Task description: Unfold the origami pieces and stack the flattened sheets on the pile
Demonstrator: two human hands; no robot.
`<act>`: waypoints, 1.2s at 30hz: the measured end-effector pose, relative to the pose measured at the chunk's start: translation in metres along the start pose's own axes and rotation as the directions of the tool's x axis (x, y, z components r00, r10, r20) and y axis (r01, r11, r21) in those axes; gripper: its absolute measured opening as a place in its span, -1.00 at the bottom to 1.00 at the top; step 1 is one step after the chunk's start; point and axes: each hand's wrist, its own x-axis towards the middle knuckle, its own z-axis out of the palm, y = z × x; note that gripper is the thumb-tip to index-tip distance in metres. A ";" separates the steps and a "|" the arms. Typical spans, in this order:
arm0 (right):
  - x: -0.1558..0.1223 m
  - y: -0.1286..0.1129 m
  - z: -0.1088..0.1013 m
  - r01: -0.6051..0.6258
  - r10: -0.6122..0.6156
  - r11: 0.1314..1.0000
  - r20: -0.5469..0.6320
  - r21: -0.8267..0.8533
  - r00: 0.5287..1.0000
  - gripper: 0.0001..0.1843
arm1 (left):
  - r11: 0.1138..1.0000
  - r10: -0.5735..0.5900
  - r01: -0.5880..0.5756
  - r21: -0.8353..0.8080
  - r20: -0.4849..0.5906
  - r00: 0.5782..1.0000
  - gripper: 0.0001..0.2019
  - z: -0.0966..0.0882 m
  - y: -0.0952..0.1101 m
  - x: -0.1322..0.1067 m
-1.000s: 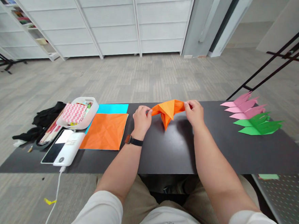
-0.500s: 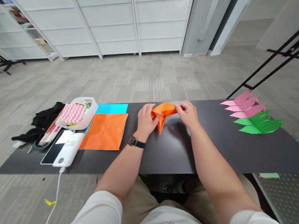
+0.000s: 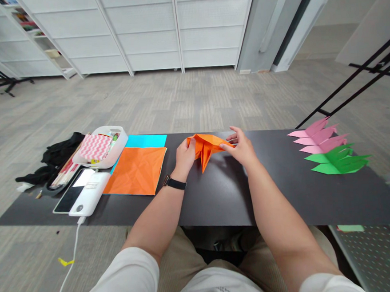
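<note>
A partly folded orange paper piece (image 3: 207,146) with a point hanging down is held just above the black table (image 3: 225,193) near its far edge. My left hand (image 3: 183,157), a watch on its wrist, pinches the paper's left end. On the paper's right end my right hand (image 3: 241,148) grips with thumb and fingers, the other fingers stretched out.
A creased flat orange sheet (image 3: 137,170) lies over a blue sheet (image 3: 147,141) to the left. Further left are a white tray (image 3: 100,148) of patterned papers, a phone and a white power bank (image 3: 90,194), and black cloth. Folded pink pieces (image 3: 316,138) and green pieces (image 3: 337,162) lie at right.
Both hands have moved left and closer together, pressing the orange piece into a narrower, flatter shape. My right hand's fingers have stretched out.
</note>
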 end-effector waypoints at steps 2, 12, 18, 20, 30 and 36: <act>-0.001 0.000 0.000 0.008 -0.008 1.000 0.037 0.005 0.999 -0.06 | 1.000 -0.008 0.008 0.025 -0.012 1.000 -0.59 -0.002 0.002 0.001; 0.001 0.006 0.002 -0.031 0.032 0.999 0.040 -0.040 0.999 -0.26 | 0.995 -0.044 0.049 0.085 -0.061 0.997 -0.59 -0.009 -0.005 0.012; 0.008 0.016 0.005 -0.363 0.348 0.881 0.105 0.304 0.932 -0.59 | 0.951 -0.160 0.179 -0.253 0.094 0.983 -0.63 0.000 -0.003 0.008; 0.010 0.017 0.004 -0.409 0.402 0.820 0.105 0.401 0.910 -0.65 | 0.900 -0.164 0.243 -0.363 0.233 0.958 -0.62 0.006 0.001 0.002; 0.015 0.029 -0.013 -0.417 0.423 0.741 0.115 0.526 0.899 -0.51 | 0.781 -0.229 0.448 -0.436 0.467 0.854 -0.57 -0.004 -0.001 0.006; 0.016 0.028 -0.019 -0.367 0.372 0.772 0.100 0.519 0.923 -0.50 | 0.760 -0.253 0.505 -0.410 0.528 0.811 -0.52 -0.005 -0.015 0.011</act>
